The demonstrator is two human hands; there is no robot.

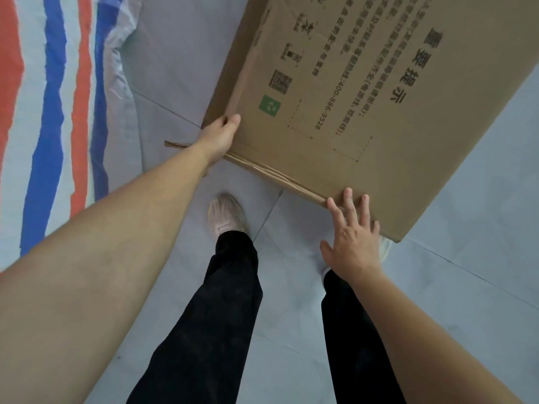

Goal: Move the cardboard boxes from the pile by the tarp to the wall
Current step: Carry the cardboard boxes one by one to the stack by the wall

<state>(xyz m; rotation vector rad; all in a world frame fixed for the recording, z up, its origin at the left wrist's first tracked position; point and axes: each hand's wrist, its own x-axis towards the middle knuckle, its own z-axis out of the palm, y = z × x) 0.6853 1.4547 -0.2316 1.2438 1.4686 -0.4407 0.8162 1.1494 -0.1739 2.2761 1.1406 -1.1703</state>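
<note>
A large brown cardboard box [379, 97] with printed text and a green recycling mark fills the upper right, tilted above the floor. My left hand [218, 135] grips its near left corner, thumb on top and fingers hidden beneath. My right hand [354, 231] lies flat with straight, spread fingers on the box's near right edge. A loose flap sticks out along the near edge below the box.
A striped tarp [58, 112] in red, blue and white covers the floor at the left. Pale grey floor tiles [291, 287] lie underneath. My legs in black trousers [227, 301] and a light shoe [224, 214] stand below the box.
</note>
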